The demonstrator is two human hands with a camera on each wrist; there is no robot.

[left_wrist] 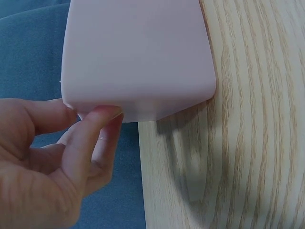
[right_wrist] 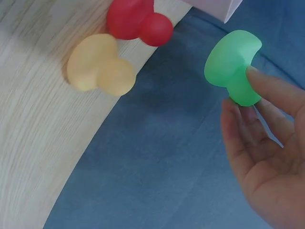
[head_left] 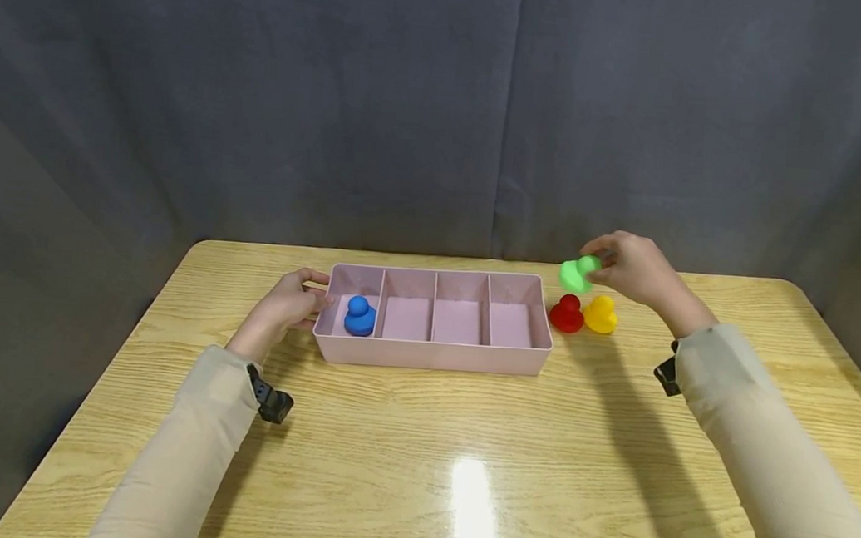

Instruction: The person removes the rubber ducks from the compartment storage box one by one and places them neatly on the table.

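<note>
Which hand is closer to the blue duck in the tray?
The left. The left hand touches the tray's left end, right beside the compartment holding the blue duck. The right hand is past the tray's other end, holding a green duck.

Even overhead light; glare on table (head_left: 472,505); wrist views soft.
</note>
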